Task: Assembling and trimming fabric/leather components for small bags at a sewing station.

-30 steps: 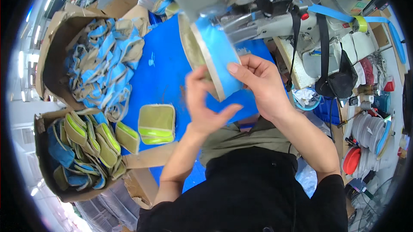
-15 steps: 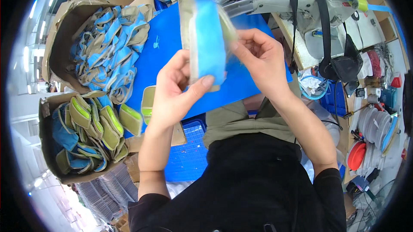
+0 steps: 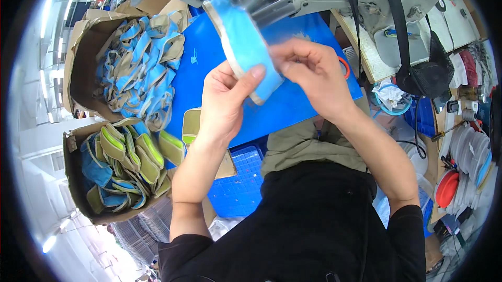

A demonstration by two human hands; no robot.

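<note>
Two open cardboard boxes are sitting at the left of the frame. The upper cardboard box (image 3: 78, 67), in the upper left, is showing brown flaps folded outward and is brimming with blue and tan fabric pieces (image 3: 141, 67). The lower cardboard box (image 3: 73, 177), at the lower left just below the first, is also brown and open, and is holding padded pieces in olive, bright yellow-green and blue (image 3: 125, 162). A blue plastic crate (image 3: 238, 188) with a grid-patterned wall is showing at the lower centre. No labels, signs or screens are showing clearly enough to tell.
</note>
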